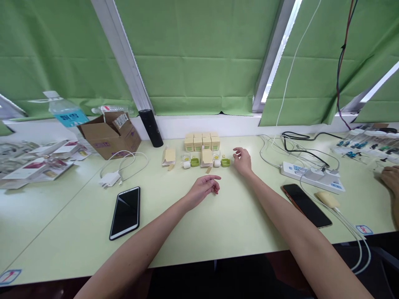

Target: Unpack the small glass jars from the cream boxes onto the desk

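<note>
My left hand (204,190) hovers over the table with its index finger stretched out, the other fingers loosely bent, and nothing held. Farther right, my right hand (242,160) has its fingers apart and curved, just beside a small green tray-like piece (225,162). Left of that piece are a small white cylinder (217,163), a clear round container (216,155) and an opened cream carton (207,158). A second such group has a green piece (195,162), a white cylinder (186,165) and another opened carton (168,157). Several closed cream boxes (202,142) stand in a row behind.
Phones lie at left (126,212) and right (306,204), near a power strip (311,176) with cables. A black cylindrical bottle (151,128), cardboard box (110,135) and charger (109,179) stand left. Another person's hand (391,179) rests at the right edge.
</note>
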### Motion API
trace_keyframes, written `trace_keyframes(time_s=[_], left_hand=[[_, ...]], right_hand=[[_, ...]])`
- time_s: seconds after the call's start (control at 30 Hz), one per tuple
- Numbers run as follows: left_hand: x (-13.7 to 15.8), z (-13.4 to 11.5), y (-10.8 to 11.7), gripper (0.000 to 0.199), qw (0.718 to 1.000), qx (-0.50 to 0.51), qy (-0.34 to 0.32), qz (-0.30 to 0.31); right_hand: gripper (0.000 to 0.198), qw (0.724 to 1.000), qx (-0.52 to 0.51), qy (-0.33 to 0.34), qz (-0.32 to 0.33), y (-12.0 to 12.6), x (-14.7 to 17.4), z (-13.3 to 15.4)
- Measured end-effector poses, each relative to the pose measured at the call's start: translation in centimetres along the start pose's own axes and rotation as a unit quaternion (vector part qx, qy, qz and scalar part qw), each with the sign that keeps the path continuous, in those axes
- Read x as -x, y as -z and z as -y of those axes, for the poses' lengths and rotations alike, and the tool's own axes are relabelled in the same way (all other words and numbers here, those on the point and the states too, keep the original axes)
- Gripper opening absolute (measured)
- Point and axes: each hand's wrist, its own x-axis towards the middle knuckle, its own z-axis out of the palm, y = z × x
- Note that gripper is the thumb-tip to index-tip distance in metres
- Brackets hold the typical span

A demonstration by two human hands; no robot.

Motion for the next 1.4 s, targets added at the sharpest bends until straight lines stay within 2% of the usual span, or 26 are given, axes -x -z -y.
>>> trace_keyframes(time_s=[0.13,0.23,0.37,0.6,0.8,0.97,1.17,1.27,1.4], left_hand=[[0.0,0.0,0.1,0.046,1.000,0.002,-0.005,0.008],[-0.1,0.0,0.1,0.045,1.000,0.005,-0.005,0.011],[-0.1,0.0,0.1,0.046,1.000,0.007,-0.001,0.012],[0.0,-0.1,0.0,0.042,1.000,-0.003,-0.005,0.007],[0.1,-0.3,-0.1,0.042,1.000,-0.007,-0.008,0.001],[0.1,-0.4,-0.2,0.046,1.000,-0.004,-0.003,-0.002],[0.1,-0.2,0.0,0.047,1.000,-0.001,-0.003,-0.003],[0.1,-0.3,0.0,0.045,1.000,-0.004,-0.004,0.000],[0.1,-0.3,0.1,0.043,1.000,-0.003,-0.006,0.005]], right_hand=[[0.041,0.999,0.009,0.043,0.018,-1.9,-3.2,2.2],[0.053,0.988,0.091,0.099,0.073,-3.1,-5.4,3.8],[0.061,0.971,0.171,0.110,0.124,-3.9,-7.1,4.7],[0.044,0.970,0.172,0.092,0.144,-3.5,-7.1,4.0],[0.028,0.976,0.146,0.068,0.149,-3.5,-7.4,4.6],[0.026,0.985,0.100,0.040,0.138,-4.2,-7.6,4.5],[0.033,0.996,0.002,0.007,0.088,-4.6,-7.1,4.3],[0.040,0.998,-0.046,-0.011,0.044,-3.8,-6.9,4.2],[0.044,0.995,-0.092,-0.022,-0.009,-1.3,-5.5,3.7]])
